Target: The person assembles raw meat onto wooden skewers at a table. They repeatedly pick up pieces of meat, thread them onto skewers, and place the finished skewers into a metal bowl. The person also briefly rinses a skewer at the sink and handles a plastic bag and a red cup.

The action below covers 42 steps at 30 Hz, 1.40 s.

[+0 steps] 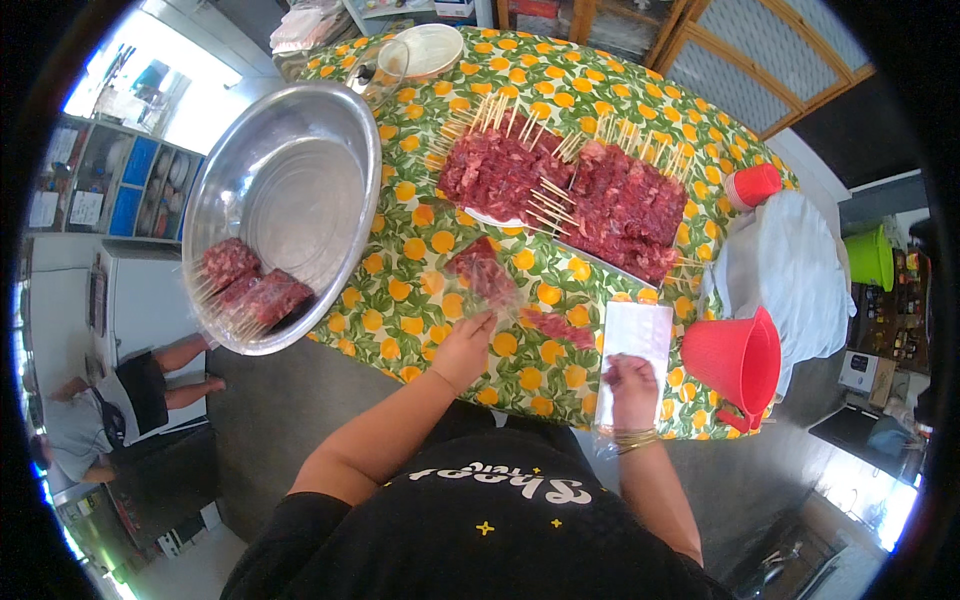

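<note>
My left hand (463, 352) is closed on the lower end of a clear plastic bag (492, 289) with raw red meat inside, just above the tablecloth. My right hand (632, 388) rests over a flat white stack (640, 325), which looks like plastic bags. Its fingers are curled together, and what they pinch, if anything, is too small to make out. Between the hands a reddish strip of meat (560, 327) lies on the cloth. Beyond them, many raw meat skewers (625, 205) are piled on trays, their wooden sticks pointing outward.
At the left a large steel basin (310, 200) holds several bagged bundles of skewers (270, 300). A red plastic jug (732, 360) stands right of the white stack, near red cups (755, 185) and a pale cloth (785, 270). A white plate (430, 50) lies at the back. Another person sits far left.
</note>
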### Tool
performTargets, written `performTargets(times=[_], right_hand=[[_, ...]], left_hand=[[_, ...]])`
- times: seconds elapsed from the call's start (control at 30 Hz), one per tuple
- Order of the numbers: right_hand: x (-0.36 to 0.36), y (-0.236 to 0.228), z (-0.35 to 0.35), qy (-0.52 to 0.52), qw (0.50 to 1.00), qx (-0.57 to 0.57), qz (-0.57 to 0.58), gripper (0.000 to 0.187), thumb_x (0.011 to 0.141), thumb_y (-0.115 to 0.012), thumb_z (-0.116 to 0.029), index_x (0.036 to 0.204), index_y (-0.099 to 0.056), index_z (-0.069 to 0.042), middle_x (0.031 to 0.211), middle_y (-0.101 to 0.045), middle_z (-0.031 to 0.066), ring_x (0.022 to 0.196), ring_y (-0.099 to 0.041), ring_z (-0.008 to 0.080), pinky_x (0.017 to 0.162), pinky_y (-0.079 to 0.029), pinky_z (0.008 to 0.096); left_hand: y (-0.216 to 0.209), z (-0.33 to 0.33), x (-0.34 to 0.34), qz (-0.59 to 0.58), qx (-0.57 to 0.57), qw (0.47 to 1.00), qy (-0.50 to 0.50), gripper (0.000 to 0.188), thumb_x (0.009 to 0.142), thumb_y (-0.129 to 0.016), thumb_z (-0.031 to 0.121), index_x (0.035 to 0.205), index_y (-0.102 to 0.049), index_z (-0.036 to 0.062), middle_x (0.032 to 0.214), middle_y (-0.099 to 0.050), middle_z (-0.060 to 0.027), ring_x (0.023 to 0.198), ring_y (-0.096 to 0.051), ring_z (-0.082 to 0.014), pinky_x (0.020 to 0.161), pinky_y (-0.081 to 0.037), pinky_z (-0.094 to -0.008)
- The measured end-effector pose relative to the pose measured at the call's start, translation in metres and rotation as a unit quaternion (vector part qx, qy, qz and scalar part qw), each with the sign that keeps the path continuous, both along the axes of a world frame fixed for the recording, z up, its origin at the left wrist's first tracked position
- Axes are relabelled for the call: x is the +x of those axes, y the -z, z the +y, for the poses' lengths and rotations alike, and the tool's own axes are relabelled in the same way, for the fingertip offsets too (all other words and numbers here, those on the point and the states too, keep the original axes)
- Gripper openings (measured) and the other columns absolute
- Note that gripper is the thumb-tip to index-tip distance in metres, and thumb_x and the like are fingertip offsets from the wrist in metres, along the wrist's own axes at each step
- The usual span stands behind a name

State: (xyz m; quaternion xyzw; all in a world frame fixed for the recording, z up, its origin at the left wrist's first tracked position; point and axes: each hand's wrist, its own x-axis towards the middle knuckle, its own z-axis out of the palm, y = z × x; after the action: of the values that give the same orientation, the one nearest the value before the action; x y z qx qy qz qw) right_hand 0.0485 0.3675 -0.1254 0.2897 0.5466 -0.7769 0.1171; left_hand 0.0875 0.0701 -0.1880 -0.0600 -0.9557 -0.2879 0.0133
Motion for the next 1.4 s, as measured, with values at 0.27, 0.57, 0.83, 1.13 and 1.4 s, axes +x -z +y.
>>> performTargets(times=[0.27,0.57,0.83,1.13,1.4], right_hand=[[0.021,0.091,-0.076,0.023,0.972,-0.196,-0.123,0.013,0.094,-0.063,-0.006,0.106,-0.060,-0.001,0.092,-0.069,0.0118,0.079,-0.064,0.0210,0.073,-0.055,0.0354],[0.001,0.086,-0.138,-0.353,0.830,0.415,0.124,0.014,0.085,-0.070,-0.021,0.091,-0.072,-0.009,0.094,-0.066,0.0133,0.088,-0.065,0.0287,0.080,-0.052,0.0398],[-0.110,0.046,-0.101,-0.264,0.720,0.556,0.319,0.007,0.082,-0.068,-0.016,0.086,-0.068,-0.010,0.095,-0.059,0.0149,0.093,-0.060,0.0360,0.079,-0.051,0.0458],[-0.237,-0.001,-0.141,-0.489,0.466,0.639,0.367,0.015,0.087,-0.063,-0.020,0.093,-0.069,-0.007,0.098,-0.066,0.0109,0.098,-0.064,0.0333,0.084,-0.055,0.0435],[-0.205,-0.057,-0.043,-0.250,0.645,0.596,0.408,0.018,0.087,-0.069,-0.021,0.088,-0.072,-0.004,0.090,-0.070,0.0177,0.087,-0.067,0.0360,0.076,-0.055,0.0428]], left_hand=[[0.008,0.003,-0.002,0.037,-0.005,0.999,0.021,0.051,0.079,-0.059,0.000,0.130,-0.058,0.0003,0.131,-0.055,-0.0128,0.106,-0.057,-0.0343,0.094,-0.050,-0.0395],[0.014,0.006,0.004,0.055,-0.057,0.997,0.011,0.047,0.077,-0.062,0.005,0.124,-0.062,0.0057,0.126,-0.060,-0.0057,0.096,-0.061,-0.0287,0.083,-0.054,-0.0395],[0.003,0.003,0.005,0.056,-0.100,0.993,0.022,0.038,0.077,-0.062,0.008,0.115,-0.069,0.0117,0.124,-0.060,-0.0010,0.095,-0.060,-0.0253,0.077,-0.055,-0.0380],[0.006,0.009,0.004,0.040,-0.107,0.993,0.011,0.038,0.079,-0.060,0.007,0.116,-0.068,0.0106,0.124,-0.060,-0.0025,0.096,-0.060,-0.0261,0.076,-0.055,-0.0397],[0.006,0.009,0.000,0.045,-0.083,0.995,0.017,0.043,0.076,-0.063,0.003,0.119,-0.065,0.0045,0.123,-0.060,-0.0071,0.098,-0.058,-0.0304,0.082,-0.054,-0.0395]])
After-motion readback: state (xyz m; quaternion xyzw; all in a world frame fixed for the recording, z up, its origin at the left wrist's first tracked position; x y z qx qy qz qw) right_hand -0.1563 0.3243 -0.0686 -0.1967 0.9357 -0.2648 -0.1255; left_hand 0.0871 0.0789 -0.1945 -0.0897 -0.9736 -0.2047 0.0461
